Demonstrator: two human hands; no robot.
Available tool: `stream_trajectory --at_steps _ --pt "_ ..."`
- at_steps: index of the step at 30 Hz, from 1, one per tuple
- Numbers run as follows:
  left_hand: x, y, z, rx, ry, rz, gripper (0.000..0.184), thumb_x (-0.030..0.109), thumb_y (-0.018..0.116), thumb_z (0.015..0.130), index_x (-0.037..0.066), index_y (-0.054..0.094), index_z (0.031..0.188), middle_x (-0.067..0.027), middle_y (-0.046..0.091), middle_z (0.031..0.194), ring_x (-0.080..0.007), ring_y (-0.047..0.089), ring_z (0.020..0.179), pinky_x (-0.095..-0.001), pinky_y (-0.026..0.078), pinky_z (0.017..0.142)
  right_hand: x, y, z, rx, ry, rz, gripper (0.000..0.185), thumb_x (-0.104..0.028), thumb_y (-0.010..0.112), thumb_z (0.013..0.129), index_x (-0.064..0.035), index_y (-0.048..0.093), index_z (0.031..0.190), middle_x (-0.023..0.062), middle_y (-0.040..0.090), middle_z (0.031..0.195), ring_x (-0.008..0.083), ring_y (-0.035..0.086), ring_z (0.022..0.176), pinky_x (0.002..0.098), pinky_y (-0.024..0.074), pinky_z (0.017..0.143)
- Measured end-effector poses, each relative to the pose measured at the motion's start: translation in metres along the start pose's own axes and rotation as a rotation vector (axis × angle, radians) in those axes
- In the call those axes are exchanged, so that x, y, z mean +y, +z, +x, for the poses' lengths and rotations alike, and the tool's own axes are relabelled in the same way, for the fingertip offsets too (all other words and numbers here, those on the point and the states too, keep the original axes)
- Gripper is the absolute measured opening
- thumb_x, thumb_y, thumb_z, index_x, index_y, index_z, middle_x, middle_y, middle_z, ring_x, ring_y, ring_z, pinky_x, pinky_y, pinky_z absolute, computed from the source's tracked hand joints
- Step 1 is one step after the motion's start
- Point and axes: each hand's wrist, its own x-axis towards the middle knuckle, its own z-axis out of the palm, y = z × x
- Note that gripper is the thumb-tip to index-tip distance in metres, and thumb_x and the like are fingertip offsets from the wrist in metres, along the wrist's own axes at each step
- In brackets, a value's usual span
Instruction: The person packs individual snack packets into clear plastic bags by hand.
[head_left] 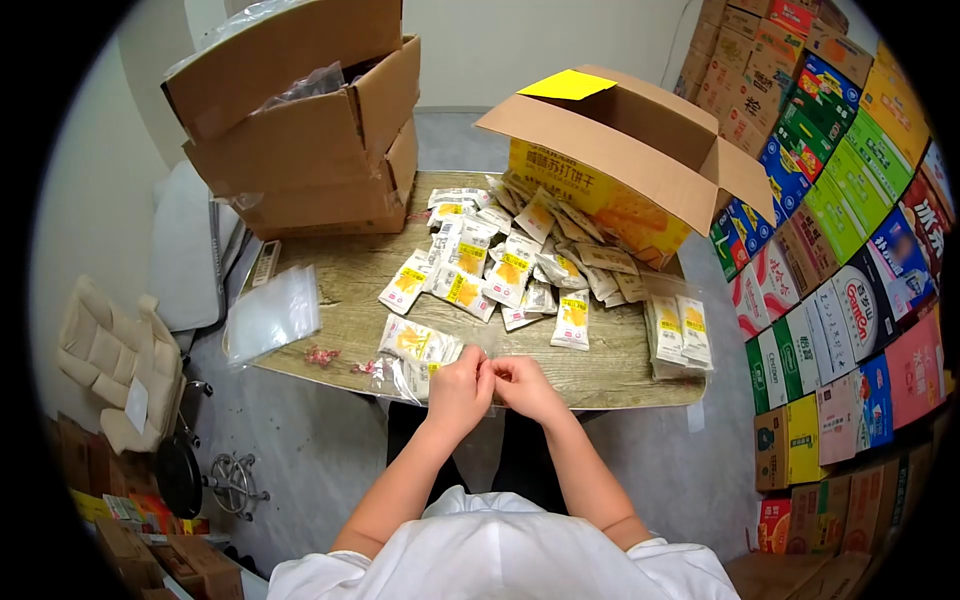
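At the table's near edge, my left hand is closed on the end of a clear plastic bag that has white-and-yellow cookie packets in it. My right hand meets it, fingertips pinched together at the same end of the bag; the fingers hide the exact grip. Just beyond the hands lies a loose pile of similar packets. One packet rests apart at the front of the pile. Over to the right is a filled clear bag with several packets.
An open cookie carton stands at the back right, flaps spread. Stacked brown boxes occupy the back left. Flat clear bags lie on the left of the wooden table, near a small remote-like device. A beige chair stands left.
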Motion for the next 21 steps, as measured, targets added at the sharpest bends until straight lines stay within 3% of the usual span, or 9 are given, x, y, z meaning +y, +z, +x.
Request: stream_trajectory --at_steps 5,7,8,10,12,15,17,20,21 --pt "0.0 0.0 -0.003 -0.055 0.036 0.054 0.009 0.012 0.057 0.084 0.003 0.055 0.083 -0.0181 0.06 0.061 -0.037 0.061 0.058 -0.0456 0.048 0.053 -0.015 0.01 0.003 0.121 -0.056 -0.084 0.015 -0.007 0.06 0.081 0.002 0.06 0.093 0.0153 0.064 0.07 0.0168 0.062 0.065 0.0331 0.0484 0.059" --pt "0.001 -0.003 -0.003 -0.049 0.032 0.072 0.01 0.013 0.057 0.084 0.003 0.055 0.083 -0.0185 0.06 0.061 -0.0372 0.061 0.057 -0.046 0.048 0.053 -0.019 0.013 0.007 0.084 -0.209 -0.04 0.013 0.0 0.057 0.079 0.0005 0.062 0.091 0.002 0.058 0.066 0.0067 0.048 0.052 0.0249 0.0378 0.043" --pt "0.001 -0.004 -0.003 -0.044 0.027 0.089 0.01 0.013 0.057 0.084 0.003 0.055 0.083 -0.0189 0.06 0.062 -0.0374 0.061 0.057 -0.0464 0.048 0.053 -0.022 0.011 0.008 0.082 -0.21 -0.039 0.013 0.0 0.057 0.079 0.0005 0.062 0.091 0.002 0.058 0.066 0.0067 0.048 0.052 0.0249 0.0378 0.043" --pt "-0.005 -0.002 -0.005 -0.034 0.027 0.062 0.009 0.013 0.057 0.083 0.003 0.056 0.083 -0.0193 0.06 0.062 -0.0383 0.061 0.057 -0.0464 0.048 0.053 -0.038 0.004 0.007 -0.144 -0.066 -0.228 0.016 -0.004 0.056 0.078 0.0019 0.061 0.091 0.0183 0.066 0.082 0.029 0.064 0.069 0.0351 0.0494 0.063" --pt "-0.008 -0.002 -0.005 -0.025 0.028 0.035 0.009 0.012 0.057 0.083 0.003 0.056 0.083 -0.0197 0.059 0.062 -0.0393 0.06 0.057 -0.0464 0.048 0.053 -0.026 0.005 0.01 -0.175 -0.146 -0.261 0.015 -0.005 0.055 0.078 0.0016 0.061 0.09 0.0182 0.066 0.084 0.0307 0.062 0.074 0.0369 0.0488 0.067" --pt "-0.009 -0.004 -0.005 -0.023 -0.033 -0.057 0.008 0.01 0.057 0.085 0.002 0.055 0.081 -0.0164 0.059 0.058 -0.0313 0.061 0.051 -0.0404 0.047 0.048 -0.013 0.004 0.015 -0.218 -0.276 -0.37 0.015 -0.007 0.054 0.078 0.0012 0.061 0.088 0.0176 0.064 0.086 0.0328 0.059 0.083 0.0402 0.0463 0.076" --pt "-0.013 -0.003 -0.004 -0.092 -0.282 -0.397 0.015 0.01 0.052 0.092 0.002 0.051 0.079 -0.0064 0.056 0.057 -0.0139 0.056 0.048 -0.0246 0.042 0.045 -0.012 0.002 0.015 -0.227 -0.321 -0.446 0.015 -0.008 0.053 0.078 0.001 0.061 0.087 0.0171 0.064 0.086 0.0332 0.056 0.088 0.0418 0.0445 0.08" --pt "-0.019 0.003 0.003 -0.068 -0.373 -0.738 0.015 0.01 0.048 0.095 0.004 0.049 0.082 -0.001 0.053 0.058 -0.0062 0.052 0.048 -0.0176 0.039 0.043 -0.016 -0.005 0.019 -0.326 -0.298 -0.5 0.015 -0.01 0.053 0.079 -0.0006 0.061 0.087 0.0162 0.062 0.086 0.0329 0.053 0.092 0.0426 0.042 0.084" --pt "-0.021 0.007 0.006 -0.072 -0.37 -0.74 0.015 0.01 0.048 0.095 0.004 0.049 0.082 -0.001 0.053 0.058 -0.0062 0.052 0.048 -0.0176 0.039 0.043 -0.018 -0.008 0.02 -0.188 -0.377 -0.568 0.015 -0.01 0.054 0.08 -0.002 0.063 0.088 0.0156 0.063 0.085 0.0326 0.055 0.09 0.0419 0.0436 0.082"
